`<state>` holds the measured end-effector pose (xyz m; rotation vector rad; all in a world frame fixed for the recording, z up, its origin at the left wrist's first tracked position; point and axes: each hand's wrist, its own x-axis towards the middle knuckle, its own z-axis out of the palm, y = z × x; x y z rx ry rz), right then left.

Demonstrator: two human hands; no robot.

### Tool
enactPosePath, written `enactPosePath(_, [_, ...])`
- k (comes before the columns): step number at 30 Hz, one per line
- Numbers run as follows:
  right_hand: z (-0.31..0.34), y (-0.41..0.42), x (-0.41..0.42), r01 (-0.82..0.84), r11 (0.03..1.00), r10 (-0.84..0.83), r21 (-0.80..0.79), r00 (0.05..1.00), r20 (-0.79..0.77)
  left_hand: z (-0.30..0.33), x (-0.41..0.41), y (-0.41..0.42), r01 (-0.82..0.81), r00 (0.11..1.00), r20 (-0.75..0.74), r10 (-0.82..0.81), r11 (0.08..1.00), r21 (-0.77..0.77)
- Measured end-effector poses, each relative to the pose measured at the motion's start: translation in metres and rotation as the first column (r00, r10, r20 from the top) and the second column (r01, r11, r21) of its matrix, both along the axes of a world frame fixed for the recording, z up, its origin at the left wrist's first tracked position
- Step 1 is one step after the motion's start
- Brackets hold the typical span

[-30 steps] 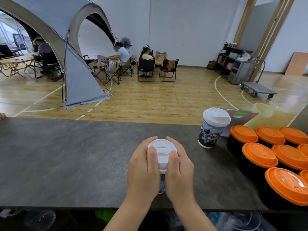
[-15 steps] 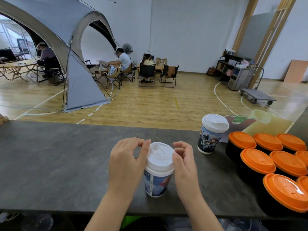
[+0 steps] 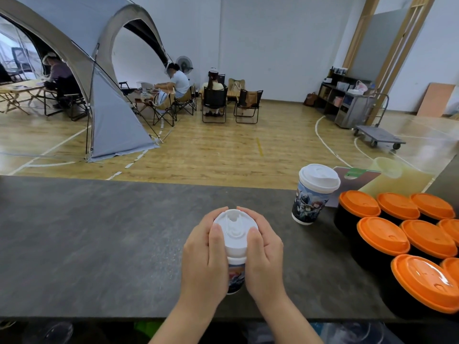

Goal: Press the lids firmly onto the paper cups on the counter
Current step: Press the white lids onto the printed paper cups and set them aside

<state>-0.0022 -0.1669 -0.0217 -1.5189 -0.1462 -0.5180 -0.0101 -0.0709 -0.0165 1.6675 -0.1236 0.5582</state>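
Grey counter (image 3: 99, 244): two paper cups; left hand (image 3: 203, 256), right hand (image 3: 264, 254) grip near cup (image 3: 236, 274), lid (image 3: 234, 229).

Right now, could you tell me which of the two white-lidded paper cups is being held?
The nearer cup, gripped between left hand and right hand. The other cup stands untouched beside the orange-lidded containers.

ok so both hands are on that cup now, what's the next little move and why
Probably press both thumbs down around the rim of the white plastic lid. The left hand and right hand wrap the printed paper cup standing on the dark grey counter, thumbs already on the lid's edge. Whether it has fully seated cannot be told, so one firm push seems sensible.
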Motion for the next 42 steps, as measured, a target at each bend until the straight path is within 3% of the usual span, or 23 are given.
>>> enactPosePath(11, [-0.003,0.001,0.0,-0.024,0.999,0.022,0.045,0.999,0.031,-0.002,0.001,0.001,0.027,0.999,-0.019,-0.028,1.0,-0.015])
enactPosePath(17, [-0.01,-0.006,-0.01,-0.101,0.994,0.1,0.049,0.995,0.022,-0.004,0.001,0.01,-0.202,0.976,0.077,0.201,0.979,0.004])
enactPosePath(23, [-0.02,-0.005,-0.014,-0.184,0.983,0.184,0.012,0.983,0.005,-0.017,-0.013,-0.005,0.025,1.0,0.019,-0.024,0.998,-0.052])
enactPosePath(29, [-0.025,0.0,-0.011,-0.174,0.983,0.174,0.055,0.985,0.019,-0.022,-0.012,-0.009,0.092,0.995,0.056,-0.086,0.987,-0.13])
enactPosePath(35, [-0.03,0.001,-0.014,-0.215,0.97,0.219,0.111,0.975,-0.03,-0.022,-0.013,-0.002,0.192,0.979,-0.03,-0.202,0.961,-0.197])
enactPosePath(38, [-0.032,-0.014,-0.015,-0.296,0.955,0.298,0.03,0.952,-0.074,-0.024,-0.013,0.011,0.314,0.93,-0.097,-0.354,0.904,-0.29])
enactPosePath(42, [-0.032,-0.029,-0.013,-0.35,0.936,0.343,-0.036,0.931,-0.123,-0.019,-0.017,0.021,0.358,0.907,-0.14,-0.398,0.901,-0.244])
